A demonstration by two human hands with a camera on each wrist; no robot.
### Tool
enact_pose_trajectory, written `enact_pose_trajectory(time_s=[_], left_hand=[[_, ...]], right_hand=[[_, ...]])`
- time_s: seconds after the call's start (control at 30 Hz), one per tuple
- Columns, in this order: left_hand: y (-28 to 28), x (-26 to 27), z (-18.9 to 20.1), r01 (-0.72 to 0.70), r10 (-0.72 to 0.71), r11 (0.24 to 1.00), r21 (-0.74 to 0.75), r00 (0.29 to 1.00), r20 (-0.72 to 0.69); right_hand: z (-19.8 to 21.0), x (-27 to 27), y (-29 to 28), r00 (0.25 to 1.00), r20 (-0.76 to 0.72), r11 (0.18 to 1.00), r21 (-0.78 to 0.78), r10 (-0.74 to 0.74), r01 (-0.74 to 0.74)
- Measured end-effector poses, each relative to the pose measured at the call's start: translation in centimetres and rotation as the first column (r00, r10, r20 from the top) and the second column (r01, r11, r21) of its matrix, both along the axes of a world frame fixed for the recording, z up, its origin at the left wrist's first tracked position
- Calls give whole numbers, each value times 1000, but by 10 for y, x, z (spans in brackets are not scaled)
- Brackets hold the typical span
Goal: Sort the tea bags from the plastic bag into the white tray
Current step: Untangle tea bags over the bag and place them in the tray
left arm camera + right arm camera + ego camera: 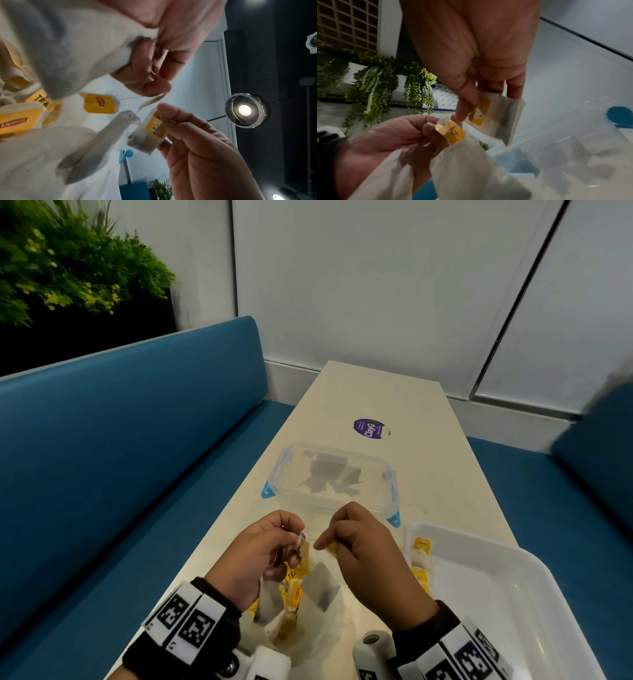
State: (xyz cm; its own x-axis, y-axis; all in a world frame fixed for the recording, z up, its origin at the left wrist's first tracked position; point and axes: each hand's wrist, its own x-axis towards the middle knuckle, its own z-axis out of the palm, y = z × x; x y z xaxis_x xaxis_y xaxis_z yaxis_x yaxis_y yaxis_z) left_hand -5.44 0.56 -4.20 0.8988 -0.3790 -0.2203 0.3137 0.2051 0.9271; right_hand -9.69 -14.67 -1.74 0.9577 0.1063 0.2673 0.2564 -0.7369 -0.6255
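My left hand [297,542] pinches a yellow tag [452,133] at the top of a bunch of white tea bags [294,594] that hangs below it over the table. A clear plastic bag around the bunch is hard to make out. Just to its right, my right hand [323,544] pinches a single tea bag [145,139] by its yellow tag [479,112]. A thin string runs between the two hands. The white tray [513,594] lies at the lower right, with a few yellow-tagged tea bags [420,546] along its left wall.
A clear lidded container [284,463] with blue clips sits just beyond my hands, grey pieces inside it. Farther back on the cream table [428,474] is a purple round sticker [370,429]. Blue benches [137,440] flank the narrow table; a wall closes its far end.
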Motion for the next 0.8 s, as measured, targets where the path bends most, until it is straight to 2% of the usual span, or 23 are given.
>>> enact_pose_trajectory(time_s=[0.3,0.4,0.53,0.7,0.8], left_hand=[[1,0,-3,5,-6,1000,-28,999,-43],[2,0,-3,-28,27,998,53,1000,13],[1,-2,-6,-119,83,970,212,981,173],[1,-3,-8,-158,117,971,182,969,215],[3,-2,-7,-146,111,973,176,974,197]], right_hand=[[-7,-3,16,999,-38,993,-116,22,-27],[-9,0,13,1000,-31,996,-90,2,-4],[-14,3,9,998,0,997,-56,-60,60],[-20,4,10,997,-14,997,-34,-74,74],[-20,6,13,996,-57,993,-102,-65,59]])
